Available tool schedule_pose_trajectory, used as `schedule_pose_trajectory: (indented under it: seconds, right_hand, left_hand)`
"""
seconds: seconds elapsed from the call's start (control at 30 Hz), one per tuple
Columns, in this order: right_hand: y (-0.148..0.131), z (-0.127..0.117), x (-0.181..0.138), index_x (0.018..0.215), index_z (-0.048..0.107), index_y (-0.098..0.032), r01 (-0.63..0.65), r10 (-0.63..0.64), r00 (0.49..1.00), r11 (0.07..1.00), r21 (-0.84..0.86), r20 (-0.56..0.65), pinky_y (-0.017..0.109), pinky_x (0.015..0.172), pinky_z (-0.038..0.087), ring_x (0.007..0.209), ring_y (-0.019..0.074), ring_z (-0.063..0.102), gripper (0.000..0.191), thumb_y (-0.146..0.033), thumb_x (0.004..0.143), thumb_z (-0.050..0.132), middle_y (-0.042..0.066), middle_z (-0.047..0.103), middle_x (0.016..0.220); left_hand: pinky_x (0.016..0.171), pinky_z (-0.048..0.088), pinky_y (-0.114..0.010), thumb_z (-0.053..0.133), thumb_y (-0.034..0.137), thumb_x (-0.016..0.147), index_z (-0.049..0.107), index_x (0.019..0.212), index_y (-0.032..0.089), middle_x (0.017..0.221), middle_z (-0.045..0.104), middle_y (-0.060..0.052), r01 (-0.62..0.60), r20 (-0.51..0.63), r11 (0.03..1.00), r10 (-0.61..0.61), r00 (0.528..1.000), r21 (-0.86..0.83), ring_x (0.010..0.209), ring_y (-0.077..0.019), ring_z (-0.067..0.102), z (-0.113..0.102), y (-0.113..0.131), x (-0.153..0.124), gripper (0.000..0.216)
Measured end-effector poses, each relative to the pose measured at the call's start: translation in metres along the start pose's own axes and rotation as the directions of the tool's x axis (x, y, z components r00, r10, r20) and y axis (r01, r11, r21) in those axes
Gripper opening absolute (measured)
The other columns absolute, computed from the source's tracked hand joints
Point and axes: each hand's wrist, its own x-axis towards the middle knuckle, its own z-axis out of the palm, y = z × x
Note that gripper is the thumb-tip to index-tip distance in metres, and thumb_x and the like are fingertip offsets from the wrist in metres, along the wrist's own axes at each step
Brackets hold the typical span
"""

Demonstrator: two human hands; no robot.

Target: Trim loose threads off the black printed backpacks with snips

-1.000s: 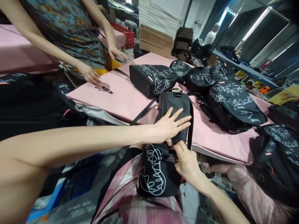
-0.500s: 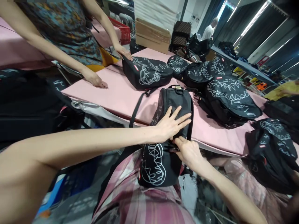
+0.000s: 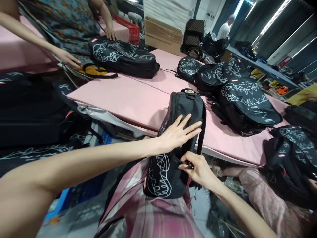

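Note:
A black backpack (image 3: 164,180) with white scribble print stands on its side between my lap and the table edge. My left hand (image 3: 178,134) lies on its side panel with the fingers spread. Just below, my right hand (image 3: 196,167) is closed at the lower side of the backpack. A small dark object (image 3: 189,164) with a slight shine shows between its fingers; its kind I cannot make out. The fingertips are touching or very near the fabric.
Several similar printed backpacks (image 3: 245,96) lie on the pink table (image 3: 123,99). Across it, a co-worker's hand (image 3: 110,33) rests on another backpack (image 3: 123,54). More dark bags (image 3: 29,109) are piled at left. A cardboard box (image 3: 162,34) stands behind.
My right hand has moved slightly down and left along the backpack, and the small dark object shows more. Left hand stays spread. The co-worker's backpack has been turned and pulled toward them.

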Motion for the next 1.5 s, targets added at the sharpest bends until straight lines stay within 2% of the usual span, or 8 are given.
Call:
schedule_pose_trajectory:
  seconds: [0.1,0.17,0.33,0.43,0.6,0.83,1.33,1.5]
  right_hand:
    - [0.006,0.0,-0.012,0.084,0.057,-0.018,0.014,-0.016,0.999,0.999,-0.032,-0.037,0.022,0.057,0.038,0.063,0.0117,0.054,0.004,-0.016,0.083,0.054,0.001,0.059,0.074]
    - [0.01,0.005,-0.02,0.086,0.057,-0.017,0.028,-0.033,0.996,0.998,-0.062,-0.082,0.021,0.054,0.037,0.062,0.0115,0.053,0.007,-0.014,0.084,0.051,0.002,0.058,0.075]
    - [0.011,0.027,-0.029,0.088,0.057,-0.014,0.211,-0.248,0.952,0.957,-0.201,-0.181,0.022,0.051,0.038,0.063,0.0124,0.054,0.016,-0.012,0.087,0.042,0.005,0.059,0.076]
    - [0.005,0.041,-0.031,0.082,0.059,-0.013,0.306,-0.399,0.896,0.871,-0.385,-0.192,0.024,0.048,0.036,0.056,0.0124,0.052,0.02,-0.011,0.089,0.04,0.005,0.061,0.071]
    - [0.008,0.045,-0.043,0.093,0.063,-0.007,0.374,-0.513,0.851,0.741,-0.557,-0.11,0.025,0.049,0.036,0.059,0.0112,0.055,0.021,-0.01,0.09,0.042,0.009,0.068,0.082]
    - [0.019,0.036,-0.054,0.094,0.064,-0.008,0.354,-0.511,0.855,0.695,-0.626,-0.084,0.024,0.048,0.033,0.058,0.0092,0.054,0.022,-0.013,0.091,0.043,0.008,0.07,0.085]
    - [0.025,0.034,-0.056,0.096,0.063,-0.008,0.342,-0.462,0.878,0.787,-0.514,-0.124,0.023,0.048,0.039,0.059,0.0101,0.06,0.03,-0.014,0.094,0.034,0.01,0.071,0.087]
    - [0.021,0.019,-0.058,0.103,0.062,-0.016,0.119,-0.168,0.965,0.965,-0.234,-0.201,0.022,0.062,0.049,0.08,0.0129,0.065,0.021,-0.017,0.091,0.045,0.007,0.069,0.095]
  left_hand:
    - [0.105,0.033,-0.047,0.056,0.012,0.08,0.053,0.121,0.019,0.137,0.046,-0.011,0.263,0.041,0.875,-0.27,0.962,-0.407,0.133,-0.0276,0.032,-0.024,0.015,-0.03,0.042]
    - [0.086,0.05,-0.036,0.049,0.029,0.087,0.063,0.094,0.016,0.105,0.066,-0.011,0.568,0.293,0.54,-0.512,0.808,-0.621,0.104,-0.0234,0.06,-0.032,0.035,-0.054,0.021]
    - [0.05,0.053,-0.027,0.046,0.062,0.078,0.059,0.075,0.012,0.068,0.067,-0.011,0.803,0.87,-0.355,-0.315,0.379,-0.478,0.065,-0.0221,0.067,-0.021,0.067,-0.079,0.052]
    - [0.067,0.056,-0.032,0.06,0.051,0.073,0.058,0.074,0.01,0.078,0.068,-0.014,0.665,0.916,-0.63,-0.262,0.304,-0.4,0.078,-0.0233,0.067,-0.008,0.065,-0.071,0.042]
    - [0.08,0.054,-0.033,0.059,0.009,0.062,0.042,0.055,0.019,0.053,0.053,0.003,0.376,0.866,-0.788,-0.383,0.322,-0.488,0.058,-0.0122,0.059,0.007,0.073,-0.068,0.021]
    - [0.075,0.054,-0.032,0.061,0.003,0.055,0.032,0.05,0.019,0.047,0.042,0.007,0.278,0.84,-0.794,-0.523,0.143,-0.541,0.053,-0.0077,0.049,0.02,0.094,-0.067,0.033]
    - [0.066,0.054,-0.035,0.075,0.023,0.063,0.044,0.066,0.017,0.07,0.064,-0.002,0.336,0.91,-0.849,-0.351,0.221,-0.409,0.072,-0.0194,0.065,0.023,0.105,-0.058,0.031]
    - [0.073,0.052,-0.032,0.076,0.024,0.057,0.045,0.056,0.016,0.06,0.061,0.0,0.364,0.835,-0.752,-0.483,0.264,-0.55,0.07,-0.0176,0.064,0.031,0.11,-0.055,0.032]
